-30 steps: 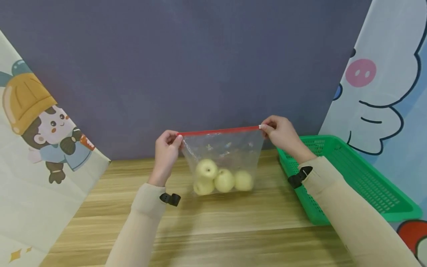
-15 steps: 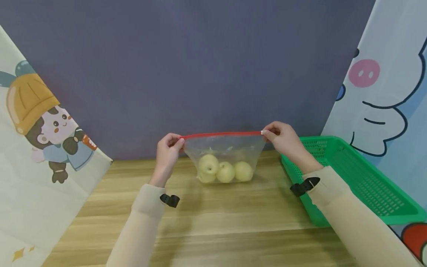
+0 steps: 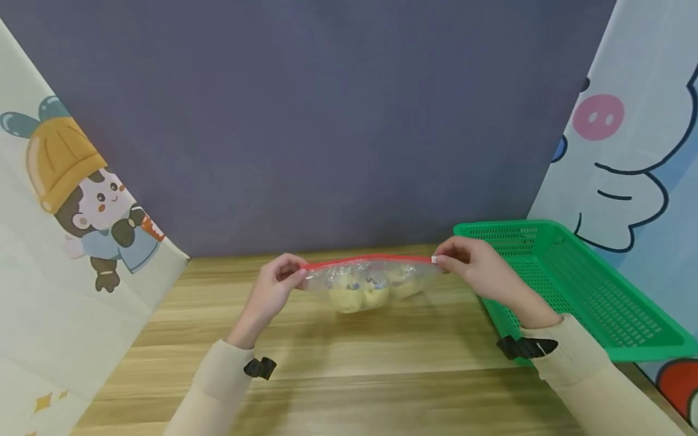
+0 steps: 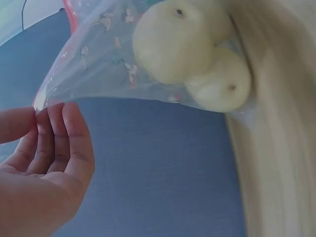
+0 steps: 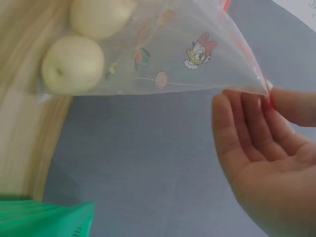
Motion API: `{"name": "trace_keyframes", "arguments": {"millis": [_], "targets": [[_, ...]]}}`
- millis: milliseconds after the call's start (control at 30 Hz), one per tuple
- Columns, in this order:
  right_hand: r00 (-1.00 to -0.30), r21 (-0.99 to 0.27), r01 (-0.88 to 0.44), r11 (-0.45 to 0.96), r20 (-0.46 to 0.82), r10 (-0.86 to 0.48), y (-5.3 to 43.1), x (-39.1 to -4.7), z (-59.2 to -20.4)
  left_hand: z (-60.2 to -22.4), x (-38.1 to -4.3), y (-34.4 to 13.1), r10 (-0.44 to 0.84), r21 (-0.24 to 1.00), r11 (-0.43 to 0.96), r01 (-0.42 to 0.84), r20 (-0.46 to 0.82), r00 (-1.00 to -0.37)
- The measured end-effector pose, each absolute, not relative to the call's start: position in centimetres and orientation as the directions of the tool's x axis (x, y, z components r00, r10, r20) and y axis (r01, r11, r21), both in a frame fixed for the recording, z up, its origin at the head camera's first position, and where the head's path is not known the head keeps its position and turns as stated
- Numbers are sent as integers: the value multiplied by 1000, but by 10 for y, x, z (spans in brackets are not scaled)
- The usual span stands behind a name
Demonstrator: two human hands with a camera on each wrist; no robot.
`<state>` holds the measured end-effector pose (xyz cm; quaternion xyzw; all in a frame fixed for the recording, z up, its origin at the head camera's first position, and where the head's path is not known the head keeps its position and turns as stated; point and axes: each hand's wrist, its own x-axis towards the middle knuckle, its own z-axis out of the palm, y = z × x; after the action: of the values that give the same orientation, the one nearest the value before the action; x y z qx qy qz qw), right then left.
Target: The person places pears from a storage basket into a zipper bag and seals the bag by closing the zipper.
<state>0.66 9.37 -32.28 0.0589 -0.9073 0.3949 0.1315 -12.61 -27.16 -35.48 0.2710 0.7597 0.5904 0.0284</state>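
A clear zip bag (image 3: 322, 278) with a red zip strip (image 3: 376, 258) hangs stretched between my hands, low over the table. Several round pale yellow fruits, like apples or pears (image 3: 347, 300), lie at its bottom. My left hand (image 3: 272, 287) pinches the left end of the strip between thumb and fingers. At the other end, my right hand (image 3: 480, 269) pinches the corner by a small white zip slider (image 3: 434, 260). In the right wrist view, printed cartoon figures (image 5: 199, 52) show on the plastic, and the fruits (image 5: 73, 65) sit close to the wood.
On the right of the wooden table (image 3: 349, 387) stands a green plastic basket (image 3: 627, 266) with perforated walls, partly behind my right forearm. A dark grey backdrop (image 3: 327, 121) rises behind the table, with cartoon-printed sheets (image 3: 136, 212) along the sides.
Both hands have come down, lowering the red strip toward the table. The bag, stretched tall before, now shows its strip in front of the upper fruits. The pinches are kept.
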Motion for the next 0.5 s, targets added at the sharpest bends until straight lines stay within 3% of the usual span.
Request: {"name": "trace_keyframes", "arguments": {"millis": [267, 500], "targets": [[-956, -687, -250, 682, 287, -61, 92, 32, -342, -370, -107, -292, 531, 901, 162, 401, 263, -806], [-954, -701, -299, 648, 202, -221, 93, 44, -353, -383, -95, -303, 657, 846, 191, 498, 267, -705]]}}
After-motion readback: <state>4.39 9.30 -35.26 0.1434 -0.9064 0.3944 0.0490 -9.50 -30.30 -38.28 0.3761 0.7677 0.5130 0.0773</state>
